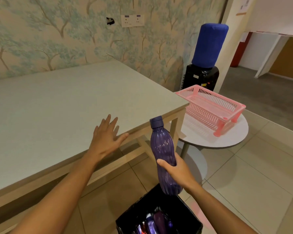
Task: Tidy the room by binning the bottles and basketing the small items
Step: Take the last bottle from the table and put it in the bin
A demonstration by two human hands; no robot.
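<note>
The right hand grips a purple plastic bottle around its lower half, the thumb wrapped across the near side and the other fingers curled behind it, so the ribbed body and dark screw cap rise above the hand, tilted slightly to the left, and the base sticks out below the palm. The bottle hangs in the air just above the far rim of a black-lined bin on the tiled floor at the near edge of the scene; inside the bin lie several other bottles, purple and dark.

The left hand is spread flat and open, holding nothing, its fingers fanned over the near right edge of the pale tabletop.

To the right, beyond the tabletop corner, a pink slotted basket stands on a small round white table. Farther off, against the patterned wall, stands a water dispenser with a blue-covered jug on top.
</note>
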